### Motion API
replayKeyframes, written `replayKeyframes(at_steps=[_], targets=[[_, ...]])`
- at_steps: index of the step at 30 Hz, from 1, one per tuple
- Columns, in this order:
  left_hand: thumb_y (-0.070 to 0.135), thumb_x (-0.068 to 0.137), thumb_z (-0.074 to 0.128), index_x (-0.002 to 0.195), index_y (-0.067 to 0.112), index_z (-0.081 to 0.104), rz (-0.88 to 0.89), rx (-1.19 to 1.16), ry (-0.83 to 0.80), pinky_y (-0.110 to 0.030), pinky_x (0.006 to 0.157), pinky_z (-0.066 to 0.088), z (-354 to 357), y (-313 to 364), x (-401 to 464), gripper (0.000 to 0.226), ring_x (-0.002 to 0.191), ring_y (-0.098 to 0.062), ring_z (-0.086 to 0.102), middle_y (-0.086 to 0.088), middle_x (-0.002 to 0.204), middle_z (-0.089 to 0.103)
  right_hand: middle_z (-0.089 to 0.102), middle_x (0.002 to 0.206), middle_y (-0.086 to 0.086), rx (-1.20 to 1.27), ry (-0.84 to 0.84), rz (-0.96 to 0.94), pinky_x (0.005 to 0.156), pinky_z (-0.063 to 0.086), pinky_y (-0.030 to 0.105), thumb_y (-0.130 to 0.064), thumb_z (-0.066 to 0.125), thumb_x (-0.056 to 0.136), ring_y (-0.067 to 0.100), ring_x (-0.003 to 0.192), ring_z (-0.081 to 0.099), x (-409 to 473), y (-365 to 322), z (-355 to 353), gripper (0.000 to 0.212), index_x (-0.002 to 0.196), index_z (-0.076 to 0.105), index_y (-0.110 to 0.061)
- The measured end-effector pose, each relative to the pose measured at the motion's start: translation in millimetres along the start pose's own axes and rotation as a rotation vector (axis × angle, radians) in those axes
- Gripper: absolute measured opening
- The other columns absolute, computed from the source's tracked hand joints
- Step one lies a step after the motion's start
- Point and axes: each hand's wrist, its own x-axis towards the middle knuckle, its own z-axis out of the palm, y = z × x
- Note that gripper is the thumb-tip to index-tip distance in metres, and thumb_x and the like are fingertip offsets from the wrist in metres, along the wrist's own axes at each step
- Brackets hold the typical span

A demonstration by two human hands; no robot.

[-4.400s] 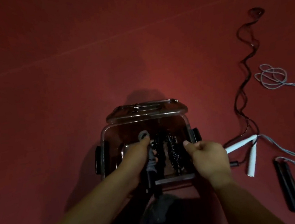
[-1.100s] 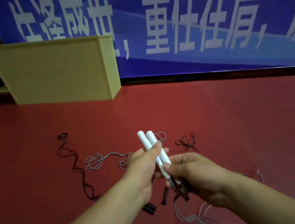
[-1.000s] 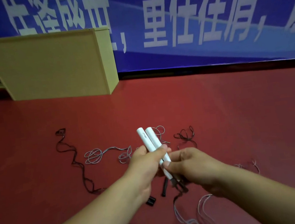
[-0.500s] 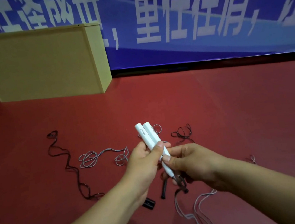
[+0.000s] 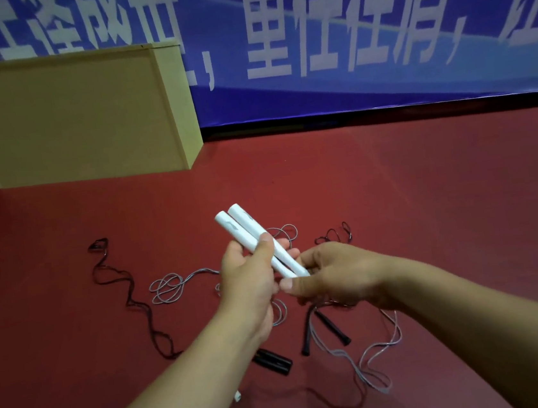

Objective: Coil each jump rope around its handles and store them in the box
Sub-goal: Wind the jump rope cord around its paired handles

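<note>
Two white jump-rope handles (image 5: 247, 231) lie side by side, tilted up to the left, above the red floor. My left hand (image 5: 247, 278) grips both handles around their middle, thumb across them. My right hand (image 5: 334, 272) pinches their lower ends and the grey rope coming off them. That grey rope (image 5: 362, 357) hangs below my right hand in loose loops and trails left across the floor (image 5: 166, 287). The storage box is out of view.
A dark rope (image 5: 127, 300) snakes over the floor at left. Two thin black handles (image 5: 329, 331) and a thicker black pair (image 5: 272, 361) lie under my hands. A yellow wooden box (image 5: 73, 115) and a blue banner (image 5: 358, 32) stand behind.
Since the box, I took up the white handles. Over the last second my right hand has slid toward their lower ends, and the hanging grey rope has shifted to the right.
</note>
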Motion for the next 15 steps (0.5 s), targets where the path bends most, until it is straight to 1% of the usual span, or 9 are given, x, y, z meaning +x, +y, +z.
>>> replayKeyframes(at_steps=[2,4,6,8,10,11,13,15], targets=[[0.014,0.100,0.052,0.104,0.012,0.056,0.018,0.001,0.031,-0.039,0.065,0.060,1,1,-2,0.006,0.071,-0.021,0.074,-0.007,0.085,0.071,0.046,0.057,-0.008,-0.057,0.004,-0.051,0.046,0.028,0.020,-0.033,0.076,0.082,0.007,0.049,0.035,2,3,1,0.021,0.075,0.062,-0.019],[0.013,0.101,0.050,0.102,0.011,0.055,0.040,0.007,0.050,-0.041,0.066,0.061,2,3,-2,0.005,0.068,-0.019,0.072,-0.008,0.085,0.070,0.045,0.055,-0.010,-0.069,0.072,-0.081,0.049,0.030,0.023,-0.030,0.076,0.082,0.007,0.050,0.036,1,13,5,0.027,0.067,0.057,-0.019],[0.012,0.101,0.048,0.104,0.010,0.053,0.048,0.007,0.078,-0.044,0.073,0.059,-1,7,-1,0.006,0.065,-0.017,0.071,-0.008,0.087,0.069,0.051,0.054,-0.007,-0.052,0.160,-0.091,0.053,0.033,0.025,-0.038,0.076,0.081,0.010,0.052,0.041,-2,25,10,0.034,0.063,0.056,-0.019],[0.013,0.102,0.048,0.110,0.007,0.052,0.030,-0.011,0.111,-0.050,0.082,0.058,-5,12,2,0.010,0.065,-0.016,0.070,-0.007,0.088,0.068,0.052,0.055,0.001,0.011,0.198,-0.086,0.053,0.032,0.026,-0.048,0.075,0.078,0.015,0.053,0.041,-5,33,12,0.041,0.061,0.054,-0.018],[0.012,0.102,0.048,0.112,0.006,0.050,0.044,-0.029,0.156,-0.054,0.084,0.057,-11,18,5,0.012,0.065,-0.018,0.070,-0.007,0.086,0.067,0.049,0.058,0.009,0.041,0.147,-0.071,0.051,0.032,0.024,-0.057,0.071,0.074,0.016,0.053,0.040,-10,34,8,0.048,0.065,0.053,-0.013],[0.011,0.102,0.048,0.112,0.006,0.050,0.065,-0.031,0.181,-0.054,0.084,0.057,-15,22,7,0.011,0.066,-0.019,0.069,-0.008,0.085,0.066,0.048,0.060,0.011,0.057,0.109,-0.064,0.051,0.032,0.024,-0.058,0.069,0.073,0.017,0.053,0.041,-14,34,5,0.050,0.067,0.053,-0.012],[0.009,0.102,0.047,0.110,0.007,0.048,0.119,-0.011,0.224,-0.052,0.081,0.058,-23,28,12,0.008,0.068,-0.020,0.068,-0.009,0.085,0.065,0.043,0.059,0.008,0.114,0.022,-0.050,0.052,0.035,0.023,-0.052,0.068,0.077,0.016,0.052,0.040,-21,33,-7,0.045,0.070,0.053,-0.010],[0.009,0.102,0.047,0.107,0.008,0.049,0.173,0.043,0.250,-0.044,0.073,0.059,-31,29,17,0.006,0.065,-0.017,0.070,-0.009,0.085,0.066,0.044,0.059,0.006,0.143,-0.045,-0.003,0.051,0.038,0.020,-0.038,0.068,0.085,0.013,0.050,0.042,-29,34,-19,0.036,0.074,0.054,-0.007]])
